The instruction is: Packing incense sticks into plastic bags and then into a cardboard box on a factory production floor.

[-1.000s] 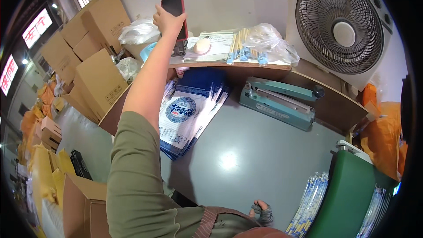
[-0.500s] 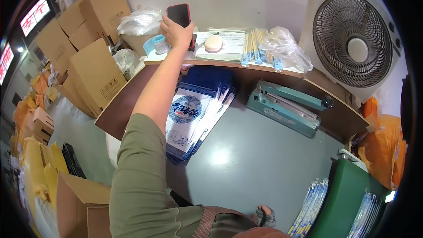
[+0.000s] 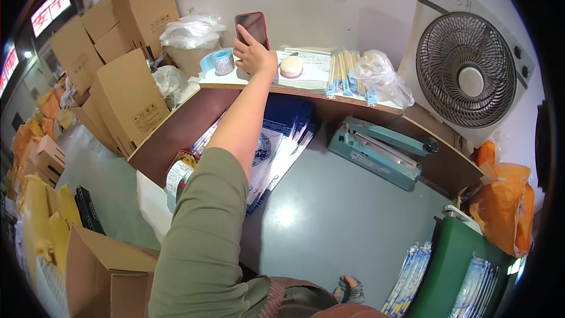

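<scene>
My left hand (image 3: 255, 59) reaches over the shelf at the back. Its index finger is stretched onto the dark screen of a red-cased phone (image 3: 253, 26), which stands tilted near the wall. The other fingers are loosely bent and grip nothing. Beside that hand are light-blue tape rolls (image 3: 223, 62) and a round cream-coloured object (image 3: 291, 66) on papers. Low in the picture, my right hand (image 3: 349, 290) wears a grey fingerless glove. Its thumb and fingers look slightly apart, with nothing seen between them. My left forearm partly covers the blue-and-white printed bags (image 3: 272, 156) on the table.
A teal bag sealer (image 3: 376, 153) sits on the grey table (image 3: 329, 218). Wrapped chopsticks (image 3: 407, 280) lie by a green machine (image 3: 450, 265) at the right. Loose chopsticks (image 3: 343, 73) and a plastic bag (image 3: 381, 76) share the shelf. A fan (image 3: 471, 70) and cardboard boxes (image 3: 126, 103) flank it.
My left hand has gone from the phone's left edge to its front, with the index finger now on the screen. The view has shifted slightly, uncovering a red-rimmed container left of my forearm.
</scene>
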{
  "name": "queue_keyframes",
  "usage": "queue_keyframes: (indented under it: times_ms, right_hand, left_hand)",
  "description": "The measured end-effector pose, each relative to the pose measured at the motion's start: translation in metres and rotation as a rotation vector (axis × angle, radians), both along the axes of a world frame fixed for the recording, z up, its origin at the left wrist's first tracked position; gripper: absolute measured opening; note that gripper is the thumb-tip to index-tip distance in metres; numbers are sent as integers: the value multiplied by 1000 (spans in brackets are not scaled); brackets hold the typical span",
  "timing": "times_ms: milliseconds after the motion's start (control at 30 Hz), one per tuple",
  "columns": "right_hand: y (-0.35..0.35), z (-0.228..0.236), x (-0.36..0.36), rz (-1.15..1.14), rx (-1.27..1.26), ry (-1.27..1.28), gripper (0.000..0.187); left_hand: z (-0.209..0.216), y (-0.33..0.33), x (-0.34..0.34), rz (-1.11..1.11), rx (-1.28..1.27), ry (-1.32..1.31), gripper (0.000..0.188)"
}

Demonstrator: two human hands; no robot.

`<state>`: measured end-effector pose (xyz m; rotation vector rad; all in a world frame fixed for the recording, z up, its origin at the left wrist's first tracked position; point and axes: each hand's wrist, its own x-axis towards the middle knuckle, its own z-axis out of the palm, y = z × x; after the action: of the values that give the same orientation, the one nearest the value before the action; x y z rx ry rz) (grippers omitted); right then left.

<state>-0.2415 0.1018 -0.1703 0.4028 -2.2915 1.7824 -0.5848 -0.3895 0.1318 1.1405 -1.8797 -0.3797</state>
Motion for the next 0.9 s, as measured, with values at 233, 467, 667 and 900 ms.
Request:
queue_keyframes:
  times_ms: [233, 467, 667, 900]
  right_hand:
    - [-9, 71, 15, -69, 364, 78, 39]
    - [6, 97, 37, -155, 526, 287, 52]
    - [75, 91, 108, -933, 870, -21, 45]
    - [107, 104, 22, -681, 402, -156, 61]
  left_hand:
    - [-8, 28, -19, -69, -24, -81, 91]
    - [-12, -14, 27, -146, -388, 49, 110]
    - [-88, 225, 155, -1508, -228, 184, 62]
    - [-199, 466, 237, -1921, 321, -76, 86]
